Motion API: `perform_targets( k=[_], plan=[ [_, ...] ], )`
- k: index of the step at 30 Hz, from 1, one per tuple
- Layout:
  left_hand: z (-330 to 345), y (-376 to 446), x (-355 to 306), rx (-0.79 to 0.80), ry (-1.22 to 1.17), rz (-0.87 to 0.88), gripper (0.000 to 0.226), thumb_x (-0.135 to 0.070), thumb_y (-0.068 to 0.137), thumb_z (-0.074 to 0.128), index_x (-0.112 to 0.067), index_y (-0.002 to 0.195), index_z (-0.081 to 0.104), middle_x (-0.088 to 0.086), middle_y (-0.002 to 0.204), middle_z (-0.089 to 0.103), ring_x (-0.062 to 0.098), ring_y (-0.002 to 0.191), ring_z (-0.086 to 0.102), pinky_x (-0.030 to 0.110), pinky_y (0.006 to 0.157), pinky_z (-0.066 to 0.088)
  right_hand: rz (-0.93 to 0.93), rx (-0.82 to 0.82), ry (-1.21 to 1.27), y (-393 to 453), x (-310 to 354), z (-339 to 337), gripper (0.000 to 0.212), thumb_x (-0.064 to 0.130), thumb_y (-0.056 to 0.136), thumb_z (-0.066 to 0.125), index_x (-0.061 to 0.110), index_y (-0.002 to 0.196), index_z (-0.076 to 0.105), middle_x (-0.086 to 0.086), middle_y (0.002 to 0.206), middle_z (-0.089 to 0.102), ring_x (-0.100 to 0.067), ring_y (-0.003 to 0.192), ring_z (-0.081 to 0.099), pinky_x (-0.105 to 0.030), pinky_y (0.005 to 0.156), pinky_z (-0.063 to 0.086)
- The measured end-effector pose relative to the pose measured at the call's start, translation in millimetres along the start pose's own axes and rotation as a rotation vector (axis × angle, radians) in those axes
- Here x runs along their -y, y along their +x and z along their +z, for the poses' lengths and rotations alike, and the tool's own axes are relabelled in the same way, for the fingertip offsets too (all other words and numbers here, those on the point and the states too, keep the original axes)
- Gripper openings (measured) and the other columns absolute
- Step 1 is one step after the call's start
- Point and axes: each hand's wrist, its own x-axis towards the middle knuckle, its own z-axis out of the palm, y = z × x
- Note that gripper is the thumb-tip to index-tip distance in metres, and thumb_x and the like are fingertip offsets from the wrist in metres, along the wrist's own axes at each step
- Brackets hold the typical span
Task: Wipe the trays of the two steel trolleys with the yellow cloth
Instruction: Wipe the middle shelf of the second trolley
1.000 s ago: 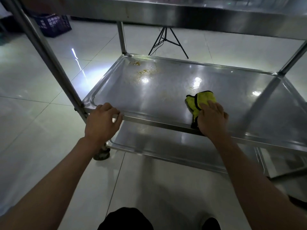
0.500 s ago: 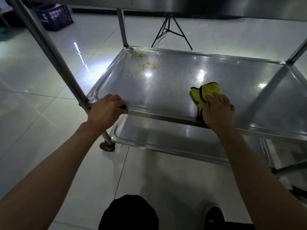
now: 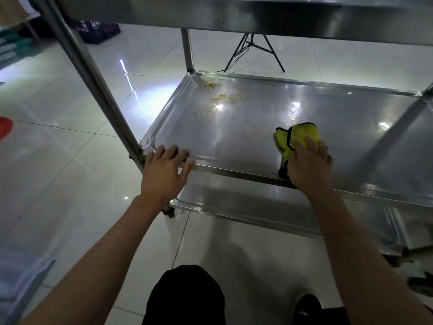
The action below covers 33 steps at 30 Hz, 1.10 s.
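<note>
Glossy white floor tiles (image 3: 70, 127) fill the ground of the scene, with a dark crate (image 3: 98, 29) far left at the back and a black tripod (image 3: 254, 52) behind the trolley. Item, upright post (image 3: 93, 83): steel, slanting down to the near-left corner of the middle tray (image 3: 234, 146). Item, left hand (image 3: 164, 174): fingers relaxed and laid over the tray's near rim just right of that post, steadying, holding nothing. Item, yellowish residue (image 3: 218, 95): crumbs and smears in the tray's far-left corner, away from both hands. Item, yellow cloth (image 3: 296, 137): bunched, black-edged, lying on the tray close to its near rim, right of centre. Item, right hand (image 3: 309, 167): palm down on the cloth, fingers fairly straight and pressing it flat to the steel; whether the thumb grips it cannot be told. Item, upper tray (image 3: 234, 17): overhead, its underside alone visible. Item, lower tray (image 3: 257, 207): partly seen beneath the middle one. Relation governing the next stroke, as judged: the residue lies up and to the left of the cloth, along the tray's long axis; the right hand carries the cloth, though the left hand is the nearer to the dirt, so the wipe likely calls for a diagonal reach forward and leftward.
</note>
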Motion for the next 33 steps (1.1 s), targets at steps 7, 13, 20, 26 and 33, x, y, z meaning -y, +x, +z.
perform_targets(
  k=[7, 13, 20, 26, 33],
  plan=[
    [7, -2, 2, 0.052, -0.007, -0.012, 0.056, -0.053, 0.104, 0.021, -0.028, 0.146, 0.049, 0.003, 0.154, 0.046, 0.037, 0.145, 0.034, 0.051, 0.117, 0.03, -0.123, 0.097, -0.03, 0, 63, 16, 0.043, 0.027, 0.099, 0.041, 0.022, 0.141, 0.046, -0.011, 0.158, 0.024, -0.043, 0.145, 0.016, -0.053, 0.112, 0.024],
    [14, -5, 8, -0.013, -0.092, -0.135, 0.078, -0.073, 0.097, 0.025, -0.022, 0.156, 0.033, 0.005, 0.16, 0.034, 0.027, 0.148, 0.031, 0.045, 0.116, 0.028, -0.312, 0.149, -0.002, 5, 146, 36, 0.045, 0.028, 0.099, 0.041, 0.02, 0.143, 0.042, -0.012, 0.159, 0.021, -0.04, 0.146, 0.015, -0.054, 0.115, 0.021],
    [13, -2, 7, -0.092, -0.197, -0.254, 0.098, -0.08, 0.084, 0.042, -0.018, 0.158, 0.024, 0.003, 0.162, 0.031, 0.028, 0.138, 0.048, 0.049, 0.099, 0.051, -0.42, 0.19, 0.093, 16, 213, 59, 0.047, 0.026, 0.098, 0.04, 0.02, 0.145, 0.041, -0.012, 0.162, 0.019, -0.038, 0.149, 0.008, -0.054, 0.117, 0.014],
    [7, 1, 11, -0.118, -0.321, -0.294, 0.105, -0.077, 0.076, 0.055, -0.017, 0.155, 0.021, 0.005, 0.151, 0.048, 0.027, 0.117, 0.063, 0.045, 0.09, 0.058, -0.528, 0.225, 0.244, 31, 246, 70, 0.044, 0.018, 0.096, 0.043, 0.016, 0.139, 0.045, -0.006, 0.149, 0.041, -0.032, 0.144, 0.025, -0.049, 0.111, 0.029],
    [7, 0, 12, -0.176, -0.311, -0.25, 0.095, -0.072, 0.081, 0.055, -0.013, 0.15, 0.027, 0.005, 0.135, 0.058, 0.027, 0.101, 0.066, 0.028, 0.068, 0.049, -0.648, 0.274, 0.304, 43, 264, 76, 0.038, 0.019, 0.101, 0.039, 0.018, 0.136, 0.054, -0.004, 0.149, 0.043, -0.027, 0.139, 0.034, -0.044, 0.104, 0.036]
  ],
)
